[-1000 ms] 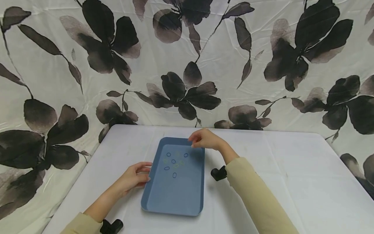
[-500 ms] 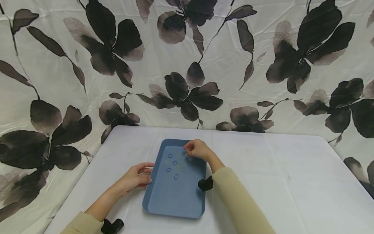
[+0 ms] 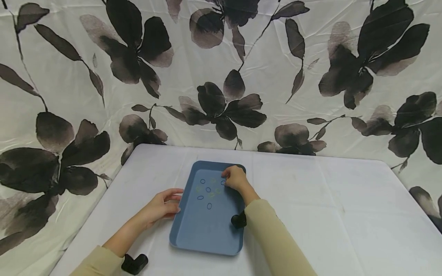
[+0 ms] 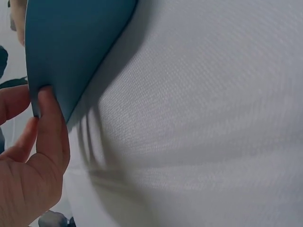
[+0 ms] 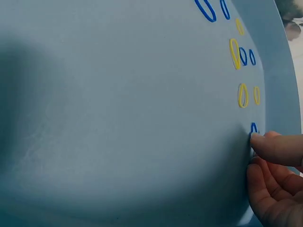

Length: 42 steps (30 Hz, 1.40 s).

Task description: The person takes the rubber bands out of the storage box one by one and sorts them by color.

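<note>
while gripping left rim of blue tray (image 3: 203, 230) with left hand (image 3: 160, 207), poising right hand (image 3: 237, 179) at blue band (image 5: 253, 124) near far right corner; too hidden to tell whether pinching it. could skid flat band by pinching unevenly, or drag yellow bands (image 5: 240, 96). working on white-covered table (image 3: 310, 214) before floral backdrop (image 3: 214, 63).

Head view evenly bright; left wrist dimmer — soft shadows on cloth (image 4: 189, 118); right wrist — tray (image 5: 142, 94) darker lower left.

Reaching in from both sides

We hold both arms (image 3: 121, 239) forward in plain beige sleeves (image 3: 276, 237). Our bare left hand (image 3: 160, 207) has its thumb (image 3: 170, 208) set apart from its fingers (image 3: 171, 191); our bare right hand (image 3: 237, 179) curls its fingers (image 5: 258, 184) near the straighter thumb (image 5: 280, 149).
</note>
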Available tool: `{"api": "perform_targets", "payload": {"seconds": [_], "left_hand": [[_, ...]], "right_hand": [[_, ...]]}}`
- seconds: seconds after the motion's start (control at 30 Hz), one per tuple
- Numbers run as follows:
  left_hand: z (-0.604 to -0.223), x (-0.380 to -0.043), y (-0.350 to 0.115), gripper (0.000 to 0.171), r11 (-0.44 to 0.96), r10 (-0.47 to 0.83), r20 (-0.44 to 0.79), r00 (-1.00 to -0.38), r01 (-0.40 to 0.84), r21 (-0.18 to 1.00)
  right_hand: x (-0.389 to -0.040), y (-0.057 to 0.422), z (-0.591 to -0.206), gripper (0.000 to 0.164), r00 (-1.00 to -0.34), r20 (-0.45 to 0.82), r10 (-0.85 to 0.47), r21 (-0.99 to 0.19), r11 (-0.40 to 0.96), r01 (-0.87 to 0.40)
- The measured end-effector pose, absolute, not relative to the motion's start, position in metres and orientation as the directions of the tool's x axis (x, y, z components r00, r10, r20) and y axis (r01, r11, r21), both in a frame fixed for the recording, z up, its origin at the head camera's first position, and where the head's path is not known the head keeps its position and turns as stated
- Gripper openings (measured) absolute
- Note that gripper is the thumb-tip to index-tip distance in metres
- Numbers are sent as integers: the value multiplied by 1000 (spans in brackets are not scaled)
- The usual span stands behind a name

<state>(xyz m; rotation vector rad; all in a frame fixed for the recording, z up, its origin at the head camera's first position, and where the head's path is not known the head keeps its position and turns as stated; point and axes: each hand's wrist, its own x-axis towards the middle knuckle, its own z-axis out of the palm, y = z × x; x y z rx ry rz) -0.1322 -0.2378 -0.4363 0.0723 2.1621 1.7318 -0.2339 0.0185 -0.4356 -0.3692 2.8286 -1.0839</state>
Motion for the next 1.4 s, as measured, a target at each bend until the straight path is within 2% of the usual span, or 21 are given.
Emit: {"api": "perform_targets", "payload": {"seconds": [0.4,0.93,1.4], "left_hand": [[-437,-133,-235,63,253,243,-259,-935,-196,947],[-437,-133,-232,61,279,206,-263,-942,-201,939],[-436,-131,-232,62,275,232,-249,-940,-182,944]], "right_hand": [[-234,15,-440,12,-967,9,-254,-601,771,-209],[-232,15,-435,26,-922,-39,-385,-555,776,-300],[-232,16,-433,24,-927,-77,-366,-560,785,-263]]}}
